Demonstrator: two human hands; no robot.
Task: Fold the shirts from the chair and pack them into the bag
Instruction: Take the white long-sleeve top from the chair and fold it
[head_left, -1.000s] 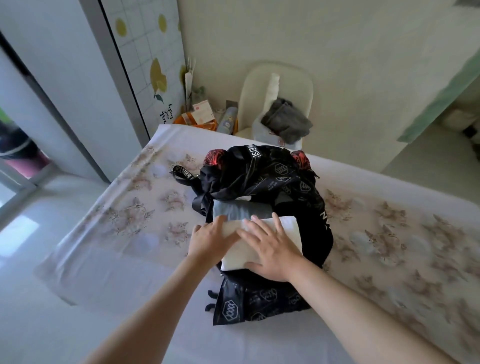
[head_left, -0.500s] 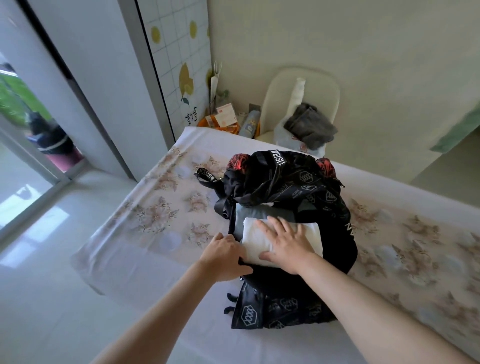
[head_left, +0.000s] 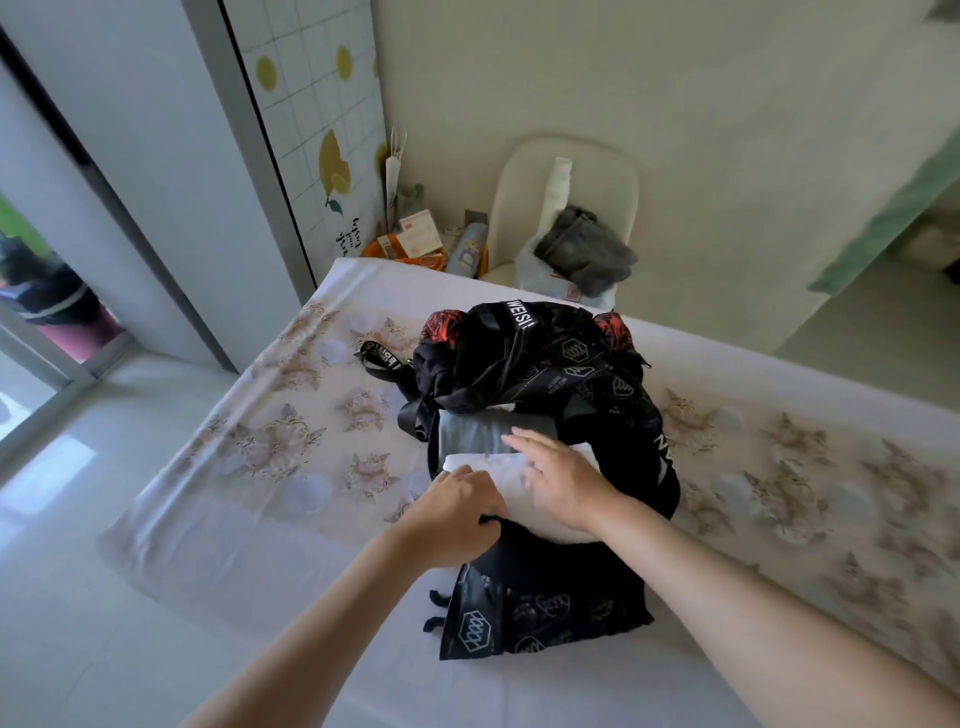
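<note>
left hand grips black bag rim; right hand flat, fingers spread, on white shirt.

- Daylight pours in through the glass door at my left, washing the floor pale with glare.
- Shadows stay soft under the black bag.
- My right hand smears with motion blur.
- The wide lens bends the door frame and walls at the edges.
</note>
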